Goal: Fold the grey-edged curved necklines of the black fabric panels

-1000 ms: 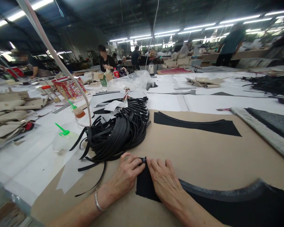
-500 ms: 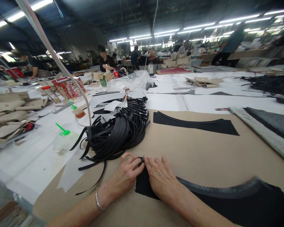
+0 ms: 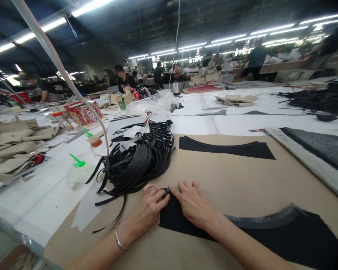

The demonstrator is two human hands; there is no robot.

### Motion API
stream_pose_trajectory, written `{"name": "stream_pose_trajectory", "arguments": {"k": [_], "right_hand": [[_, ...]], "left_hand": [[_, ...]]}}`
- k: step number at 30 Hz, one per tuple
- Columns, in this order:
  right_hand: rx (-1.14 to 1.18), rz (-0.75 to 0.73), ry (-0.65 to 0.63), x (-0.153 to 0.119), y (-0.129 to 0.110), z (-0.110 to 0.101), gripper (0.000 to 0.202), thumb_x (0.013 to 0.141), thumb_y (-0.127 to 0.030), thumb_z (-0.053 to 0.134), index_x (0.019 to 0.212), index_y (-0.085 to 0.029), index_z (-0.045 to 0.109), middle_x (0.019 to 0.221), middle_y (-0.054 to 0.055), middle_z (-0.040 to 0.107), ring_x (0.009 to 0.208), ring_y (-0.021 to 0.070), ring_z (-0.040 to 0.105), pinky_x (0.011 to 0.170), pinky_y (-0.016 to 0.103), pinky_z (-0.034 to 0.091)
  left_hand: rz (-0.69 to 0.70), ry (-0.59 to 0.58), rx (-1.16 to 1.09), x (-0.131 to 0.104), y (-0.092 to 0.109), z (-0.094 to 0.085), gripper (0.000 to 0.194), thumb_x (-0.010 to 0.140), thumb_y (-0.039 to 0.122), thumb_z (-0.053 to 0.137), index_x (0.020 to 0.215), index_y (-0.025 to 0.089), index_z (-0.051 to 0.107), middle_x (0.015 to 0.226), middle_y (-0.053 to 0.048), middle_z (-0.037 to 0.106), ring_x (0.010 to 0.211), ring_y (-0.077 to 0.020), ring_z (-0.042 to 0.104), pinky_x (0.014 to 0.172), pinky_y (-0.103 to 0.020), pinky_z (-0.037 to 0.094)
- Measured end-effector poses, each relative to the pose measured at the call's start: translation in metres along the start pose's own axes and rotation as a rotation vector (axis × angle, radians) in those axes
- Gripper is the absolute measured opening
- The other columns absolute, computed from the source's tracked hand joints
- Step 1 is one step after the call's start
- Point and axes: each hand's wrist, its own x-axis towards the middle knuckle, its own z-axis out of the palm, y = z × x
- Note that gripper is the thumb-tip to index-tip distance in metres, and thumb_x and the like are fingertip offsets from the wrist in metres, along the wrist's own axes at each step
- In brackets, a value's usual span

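Bending at the black panel's (image 3: 173, 217) corner, the left hand's (image 3: 150, 208) fingers held the fold narrowly against the thumb. The right hand (image 3: 193, 202) lay open beside it, fingers slightly parted, touching the panel. The panel lay on tan sheeting (image 3: 236, 183), nearer the wearer than the strip bundle (image 3: 142, 159).

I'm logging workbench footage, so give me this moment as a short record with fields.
Left hand: fingertips at the upper left corner of the near black piece
Right hand: lying partly over that piece
Surface: beige sheet
Beyond: far black piece
Left side: black strips, bottle with green spout
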Motion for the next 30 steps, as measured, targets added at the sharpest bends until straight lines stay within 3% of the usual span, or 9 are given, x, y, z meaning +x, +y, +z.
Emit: {"name": "stream_pose_trajectory", "arguments": {"k": [3,6,9,13,20,25,30], "right_hand": [[0.057,0.037,0.011,0.000,0.011,-0.005,0.054,0.090,-0.008,0.035,0.138,-0.030,0.045,0.104,0.007,0.057,0.097,0.0207,0.051,0.085,0.036,0.032],[0.122,0.115,0.041,-0.011,0.032,-0.013,0.052,0.093,-0.010,0.030,0.142,-0.026,0.038,0.104,0.006,0.057,0.094,0.0175,0.053,0.081,0.030,0.035],[0.174,0.151,0.042,-0.034,0.047,-0.018,0.043,0.094,-0.014,0.036,0.134,-0.023,0.048,0.105,0.006,0.057,0.099,0.0170,0.052,0.084,0.028,0.036],[0.270,0.143,0.031,-0.063,0.046,-0.021,0.036,0.092,-0.017,0.045,0.126,-0.022,0.053,0.106,0.004,0.059,0.100,0.0166,0.052,0.087,0.028,0.036],[0.232,0.152,0.011,-0.074,0.042,-0.018,0.033,0.085,-0.020,0.055,0.118,-0.020,0.056,0.110,0.006,0.061,0.104,0.0243,0.050,0.089,0.039,0.034],[0.257,0.165,-0.060,-0.074,0.051,-0.024,0.023,0.079,-0.022,0.059,0.101,-0.016,0.059,0.096,0.008,0.064,0.096,0.0263,0.055,0.085,0.040,0.035],[0.304,0.164,-0.090,-0.077,0.059,-0.025,0.011,0.075,-0.020,0.060,0.086,-0.017,0.061,0.087,0.005,0.065,0.085,0.0229,0.058,0.075,0.033,0.037]], "left_hand": [[-0.004,0.019,-0.028,0.001,0.002,-0.001,0.041,0.088,-0.001,0.038,0.119,0.019,0.055,0.108,-0.008,0.056,0.105,-0.0218,0.048,0.100,-0.047,0.027],[-0.011,0.060,-0.051,0.002,0.002,-0.004,0.043,0.088,-0.002,0.035,0.115,0.021,0.057,0.108,-0.007,0.057,0.105,-0.0210,0.049,0.099,-0.047,0.026],[-0.066,0.124,-0.079,0.009,0.005,-0.008,0.039,0.089,-0.001,0.033,0.102,0.021,0.062,0.105,-0.006,0.057,0.103,-0.0209,0.049,0.095,-0.046,0.027],[-0.160,0.163,-0.126,0.032,0.023,-0.009,0.033,0.091,0.001,0.033,0.094,0.018,0.061,0.101,-0.006,0.057,0.099,-0.0208,0.049,0.091,-0.043,0.029],[-0.175,-0.086,-0.217,0.066,0.064,0.004,0.029,0.081,0.004,0.059,0.104,0.023,0.059,0.099,0.000,0.058,0.098,-0.0198,0.049,0.093,-0.039,0.028],[-0.170,-0.227,-0.246,0.080,0.072,0.007,0.024,0.075,0.002,0.059,0.089,0.022,0.061,0.090,0.001,0.059,0.092,-0.0194,0.051,0.090,-0.038,0.027],[-0.130,-0.294,-0.242,0.089,0.075,0.005,0.027,0.070,-0.002,0.054,0.082,0.022,0.061,0.084,0.001,0.058,0.089,-0.0190,0.050,0.087,-0.038,0.028]]}}
